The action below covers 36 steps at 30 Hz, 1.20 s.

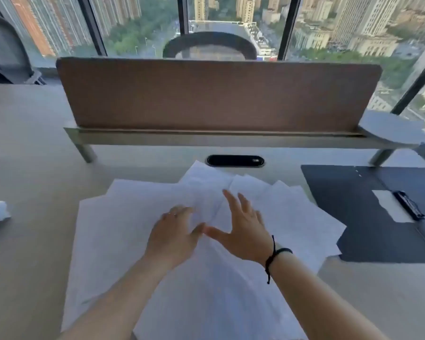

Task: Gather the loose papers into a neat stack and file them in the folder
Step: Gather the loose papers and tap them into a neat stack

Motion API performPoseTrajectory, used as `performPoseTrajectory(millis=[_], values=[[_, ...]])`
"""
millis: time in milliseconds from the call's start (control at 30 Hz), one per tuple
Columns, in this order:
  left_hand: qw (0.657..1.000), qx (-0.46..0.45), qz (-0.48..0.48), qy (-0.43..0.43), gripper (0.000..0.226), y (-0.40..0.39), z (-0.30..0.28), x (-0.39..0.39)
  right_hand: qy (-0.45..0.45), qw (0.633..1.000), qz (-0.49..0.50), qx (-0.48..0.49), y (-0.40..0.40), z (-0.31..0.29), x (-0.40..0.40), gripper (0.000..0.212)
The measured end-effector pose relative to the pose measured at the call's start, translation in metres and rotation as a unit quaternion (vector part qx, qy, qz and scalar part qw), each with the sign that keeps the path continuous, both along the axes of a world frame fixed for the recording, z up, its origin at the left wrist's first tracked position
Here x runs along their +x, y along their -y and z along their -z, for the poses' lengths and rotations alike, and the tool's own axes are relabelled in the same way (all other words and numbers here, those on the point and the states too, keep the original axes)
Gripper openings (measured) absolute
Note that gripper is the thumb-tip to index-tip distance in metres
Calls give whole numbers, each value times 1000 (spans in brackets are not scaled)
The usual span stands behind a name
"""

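Early on: thin white paper sheets (138, 231) lie fanned, unstacked, left of open dark blue folder (368, 217). Left hand (174, 238) & right hand (243, 231) spread flat, gripping nothing.

Windows (142, 23): floor-height glass, dark frames, daylit city towers outside
Divider (216, 94): brown panel across table (30, 148)
Chair (210, 45): dark, behind divider
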State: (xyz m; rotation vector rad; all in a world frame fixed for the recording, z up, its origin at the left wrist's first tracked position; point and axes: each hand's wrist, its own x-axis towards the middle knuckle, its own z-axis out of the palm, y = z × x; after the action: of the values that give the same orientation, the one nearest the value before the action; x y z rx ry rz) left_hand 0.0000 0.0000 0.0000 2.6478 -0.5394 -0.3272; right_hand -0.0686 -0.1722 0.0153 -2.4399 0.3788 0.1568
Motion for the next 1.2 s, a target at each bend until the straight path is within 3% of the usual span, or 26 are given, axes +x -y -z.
performPoseTrajectory(millis=[100,267,367,533,633,733,933,1067,1200], values=[[991,79,37,98,74,-6,59,-4,-48,989,-61,-127,-8,55,-13,106],[972,20,38,231,55,-4,74,-14,43,973,-52,-220,-18,89,-26,94],[969,36,55,239,49,-8,74,-17,52,972,-46,-226,-20,91,-30,92],[980,83,19,182,86,-46,75,-29,51,977,2,-207,-23,75,-69,95],[988,65,-20,140,103,-61,65,-33,54,975,7,-215,-25,71,-86,101],[990,28,-13,138,92,-64,56,-38,39,974,20,-223,-29,68,-91,113],[978,29,13,207,71,-60,54,-47,37,973,59,-218,-34,60,-96,84],[955,22,81,283,40,-55,57,-45,25,983,73,-169,-30,54,-99,88],[951,-15,38,307,35,-51,63,-44,10,987,77,-140,-30,49,-102,85]])
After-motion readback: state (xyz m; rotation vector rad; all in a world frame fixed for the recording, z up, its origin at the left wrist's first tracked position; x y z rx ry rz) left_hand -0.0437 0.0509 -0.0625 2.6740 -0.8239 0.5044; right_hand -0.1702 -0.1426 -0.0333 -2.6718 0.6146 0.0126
